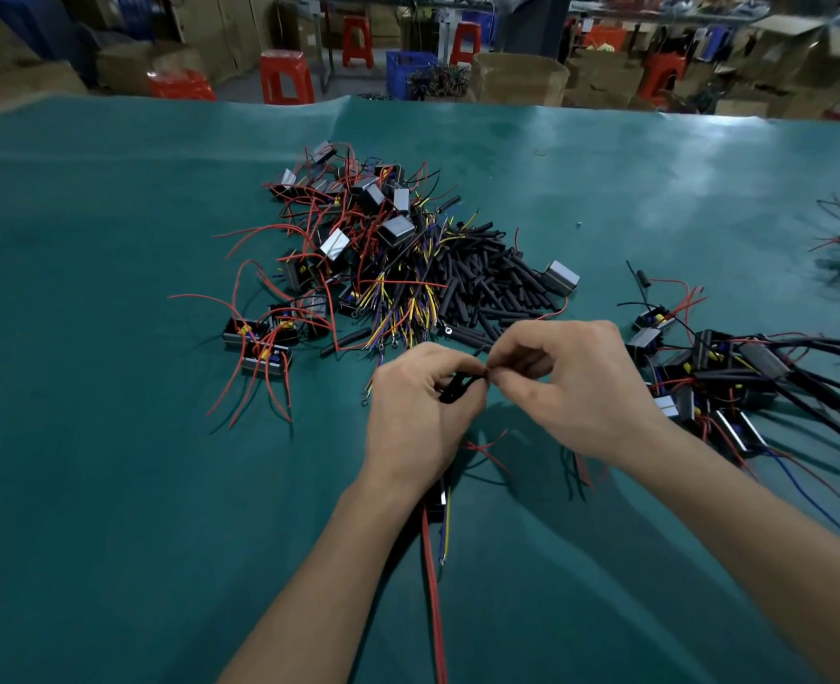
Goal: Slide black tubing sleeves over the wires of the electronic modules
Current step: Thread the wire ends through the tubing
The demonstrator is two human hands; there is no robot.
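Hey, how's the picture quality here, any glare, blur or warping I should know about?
Head view: pale glare patches on the green mat toward the far right; wide-angle bending curves the table's far edge; the right edge and background stools smear; the left hand, right hand and the sleeve pile are fairly sharp; forearms cast soft shadows.

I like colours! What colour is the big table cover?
Teal green table cover, seen best in the head view.

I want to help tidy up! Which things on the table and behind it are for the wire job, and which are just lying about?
For the job:
left hand
right hand
black sleeve
loose sleeves pile
unsleeved modules pile
sleeved modules

Just lying about:
red stools
cardboard boxes
blue crate
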